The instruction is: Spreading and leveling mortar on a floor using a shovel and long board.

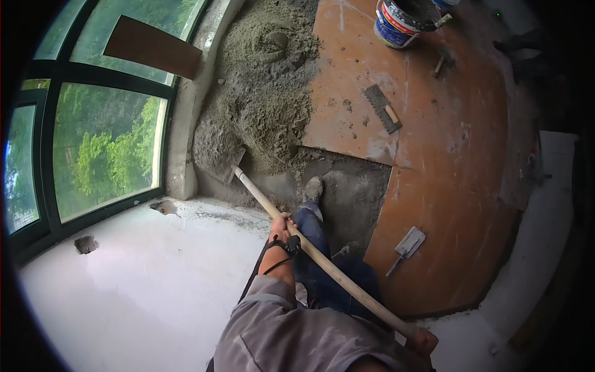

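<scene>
A long wooden shovel handle [328, 266] runs diagonally across my body. My left hand [282, 226] is closed round it near the middle, and my right hand [423, 341] grips its lower end at the bottom right. The shovel blade [226, 161], coated in grey, is sunk at the near edge of a heap of damp sand or mortar mix [263, 87] along the wall. My feet, in dusty shoes [313, 192], stand on dark, gritty floor [353, 186] below the heap.
Brown boards [446, 173] cover the floor at right, bearing a bucket [396, 28], a notched trowel [384, 108], a hammer-like tool [441, 62] and a float [409, 243]. At left are green-framed windows [102, 142], a leaning board [152, 46] and a white ledge [142, 279] with holes.
</scene>
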`<state>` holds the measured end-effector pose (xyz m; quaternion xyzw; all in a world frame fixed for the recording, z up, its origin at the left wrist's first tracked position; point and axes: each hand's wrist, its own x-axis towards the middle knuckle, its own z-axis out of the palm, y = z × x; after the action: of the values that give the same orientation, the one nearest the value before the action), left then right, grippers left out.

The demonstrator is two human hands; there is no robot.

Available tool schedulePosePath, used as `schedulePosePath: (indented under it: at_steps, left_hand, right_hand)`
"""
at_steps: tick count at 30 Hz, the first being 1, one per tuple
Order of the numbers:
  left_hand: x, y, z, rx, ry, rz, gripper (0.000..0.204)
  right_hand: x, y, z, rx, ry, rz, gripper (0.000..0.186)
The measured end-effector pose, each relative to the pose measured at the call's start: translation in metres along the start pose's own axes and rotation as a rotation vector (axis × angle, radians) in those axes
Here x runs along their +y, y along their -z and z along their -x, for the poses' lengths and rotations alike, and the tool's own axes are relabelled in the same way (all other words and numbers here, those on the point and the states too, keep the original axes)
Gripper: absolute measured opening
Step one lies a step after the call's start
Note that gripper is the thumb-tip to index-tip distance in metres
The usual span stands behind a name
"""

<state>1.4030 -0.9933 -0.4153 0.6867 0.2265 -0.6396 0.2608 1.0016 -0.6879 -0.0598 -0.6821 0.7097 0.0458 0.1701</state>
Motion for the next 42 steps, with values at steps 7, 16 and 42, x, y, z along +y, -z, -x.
schedulePosePath:
  at_steps: [7, 16, 42]
  left_hand:
    - [-0.034, -0.012, 0.008, 0.002, -0.067, -0.097, 0.012]
    - [-0.003, -0.047, 0.027, -0.117, -0.128, -0.190, 0.013]
    - [0.147, -0.178, 0.161, -0.346, -0.786, -0.689, 0.014]
  right_hand:
    - [0.041, -0.053, 0.052, -0.081, -0.087, -0.098, 0.014]
    - [0.013, -0.073, 0.058, -0.227, -0.434, -0.154, 0.018]
    - [-0.013, 0.006, -0.107, -1.050, -0.568, -1.119, 0.026]
